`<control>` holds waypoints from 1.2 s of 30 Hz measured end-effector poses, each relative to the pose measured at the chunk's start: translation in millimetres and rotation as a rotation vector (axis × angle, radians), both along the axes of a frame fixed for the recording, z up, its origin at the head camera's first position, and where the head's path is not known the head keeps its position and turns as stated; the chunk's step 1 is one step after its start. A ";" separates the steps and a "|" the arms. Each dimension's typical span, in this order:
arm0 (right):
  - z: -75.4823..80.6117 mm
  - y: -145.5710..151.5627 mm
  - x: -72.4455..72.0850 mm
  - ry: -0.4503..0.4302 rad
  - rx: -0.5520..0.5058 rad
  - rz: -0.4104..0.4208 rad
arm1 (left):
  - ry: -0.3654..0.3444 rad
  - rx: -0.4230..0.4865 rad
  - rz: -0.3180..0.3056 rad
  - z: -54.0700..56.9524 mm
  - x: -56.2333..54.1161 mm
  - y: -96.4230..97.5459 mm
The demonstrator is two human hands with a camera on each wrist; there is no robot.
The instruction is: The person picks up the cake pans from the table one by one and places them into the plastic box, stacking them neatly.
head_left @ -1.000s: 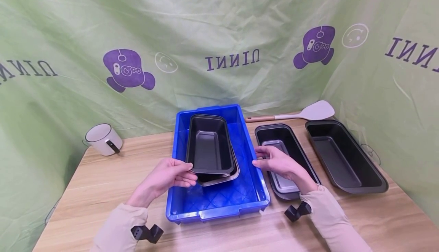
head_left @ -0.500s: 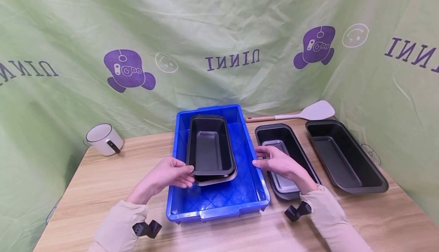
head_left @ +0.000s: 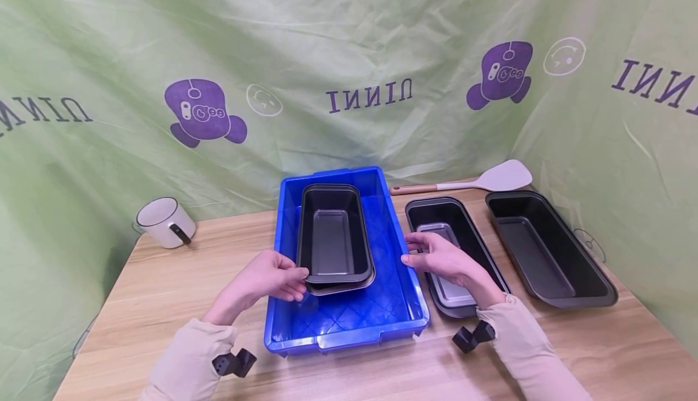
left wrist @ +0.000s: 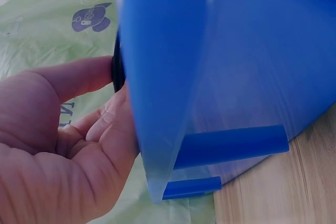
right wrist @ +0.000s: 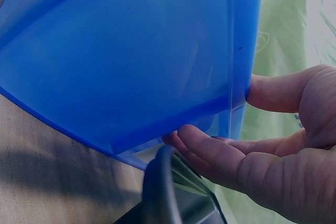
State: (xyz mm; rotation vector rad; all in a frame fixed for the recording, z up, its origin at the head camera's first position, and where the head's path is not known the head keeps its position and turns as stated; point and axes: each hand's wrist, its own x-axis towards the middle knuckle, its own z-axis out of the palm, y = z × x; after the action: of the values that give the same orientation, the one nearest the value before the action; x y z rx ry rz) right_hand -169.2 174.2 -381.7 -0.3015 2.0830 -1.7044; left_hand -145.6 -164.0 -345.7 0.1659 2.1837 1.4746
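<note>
A black loaf pan (head_left: 329,237) lies over another pan (head_left: 349,287) in the blue tray (head_left: 349,339), the lower one showing only as a rim at the near end. My left hand (head_left: 267,277) pinches the upper pan's near left corner. In the left wrist view the thumb (left wrist: 86,74) presses its dark rim, and the tray's side wall hides most of the pan. My right hand (head_left: 444,261) holds the tray's right rim. The right wrist view has its thumb (right wrist: 278,92) on the rim and the fingers (right wrist: 210,153) along the outer wall.
Just right of the tray stands a loaf pan (head_left: 474,237) with a smaller silver pan (head_left: 455,292) in it. Farther right is another dark loaf pan (head_left: 551,255). Behind them lies a white spatula (head_left: 504,177). A white mug (head_left: 163,222) stands at the left, before a green curtain (head_left: 349,37).
The upper loaf pan has shifted slightly toward the near side and settled more squarely over the lower one, whose rim shows less. My left hand moved with it; my right hand stayed put.
</note>
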 end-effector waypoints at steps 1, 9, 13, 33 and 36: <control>0.2 0.0 0.1 0.000 0.000 0.001 | 0.005 -0.011 -0.003 0.2 0.5 0.4; 0.2 -0.2 -0.1 0.000 -0.003 0.006 | 0.024 -0.079 -0.011 2.1 4.1 2.9; -0.2 -0.8 -0.2 0.002 0.000 0.010 | 0.008 -0.077 -0.002 2.4 5.1 2.1; 0.3 0.3 1.0 0.019 0.009 0.019 | 0.064 0.089 0.053 24.7 3.1 -30.0; 0.4 0.4 0.8 0.020 0.010 0.011 | 0.118 0.157 0.105 23.8 6.4 -43.4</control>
State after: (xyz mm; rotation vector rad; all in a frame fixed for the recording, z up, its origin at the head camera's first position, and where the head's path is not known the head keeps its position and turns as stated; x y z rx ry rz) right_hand -168.5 174.6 -381.3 -0.3276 2.0991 -1.6909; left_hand -139.2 -207.4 -321.8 0.1990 2.1964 1.7367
